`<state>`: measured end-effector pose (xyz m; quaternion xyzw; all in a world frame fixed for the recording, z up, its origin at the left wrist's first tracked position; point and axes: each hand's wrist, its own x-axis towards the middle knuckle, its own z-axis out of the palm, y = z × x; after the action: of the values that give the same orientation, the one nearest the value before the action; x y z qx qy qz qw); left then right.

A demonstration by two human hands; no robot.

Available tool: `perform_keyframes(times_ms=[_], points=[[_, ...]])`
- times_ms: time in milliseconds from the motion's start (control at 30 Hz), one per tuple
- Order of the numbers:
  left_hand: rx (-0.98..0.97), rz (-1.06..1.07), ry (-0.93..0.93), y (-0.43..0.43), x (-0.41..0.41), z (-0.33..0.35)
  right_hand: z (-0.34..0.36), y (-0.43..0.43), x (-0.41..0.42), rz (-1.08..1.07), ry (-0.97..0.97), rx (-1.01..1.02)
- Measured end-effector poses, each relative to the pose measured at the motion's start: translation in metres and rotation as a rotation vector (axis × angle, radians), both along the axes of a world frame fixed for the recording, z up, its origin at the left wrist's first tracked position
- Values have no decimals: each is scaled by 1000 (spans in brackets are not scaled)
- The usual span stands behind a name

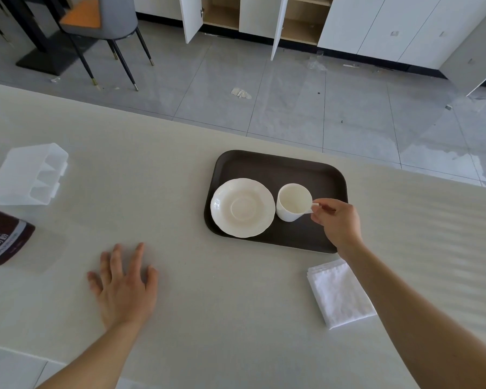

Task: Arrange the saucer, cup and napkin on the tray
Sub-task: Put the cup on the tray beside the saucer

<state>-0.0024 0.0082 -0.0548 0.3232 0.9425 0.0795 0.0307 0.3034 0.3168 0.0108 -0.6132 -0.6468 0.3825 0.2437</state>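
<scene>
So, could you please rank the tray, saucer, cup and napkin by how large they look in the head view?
1. tray
2. saucer and napkin: similar, and the napkin lies nearer the camera, so unranked
3. cup

Grey tiled floor (292, 88), open cabinets (222, 12)
</scene>
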Motion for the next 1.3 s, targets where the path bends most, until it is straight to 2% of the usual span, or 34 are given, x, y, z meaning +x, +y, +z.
perform_keyframes(times_ms=[500, 833, 967, 1100, 1200, 1300], points=[[-7, 7, -38, 1, 4, 9, 1, -6, 15, -58, 89, -70], [-20, 23, -48, 2, 5, 10, 14, -55, 57, -101, 84, -100], [-15, 16, -51, 2, 5, 12, 16, -71, 72, -72, -80, -21], [-5, 11, -44, 2, 5, 10, 17, -84, 88, -41, -419, 75], [-7, 10, -42, 1, 4, 8, 16, -92, 97, 31, -690, -44], [-8, 9, -37, 1, 3, 8, 11, -99, 99, 64, -779, -191]])
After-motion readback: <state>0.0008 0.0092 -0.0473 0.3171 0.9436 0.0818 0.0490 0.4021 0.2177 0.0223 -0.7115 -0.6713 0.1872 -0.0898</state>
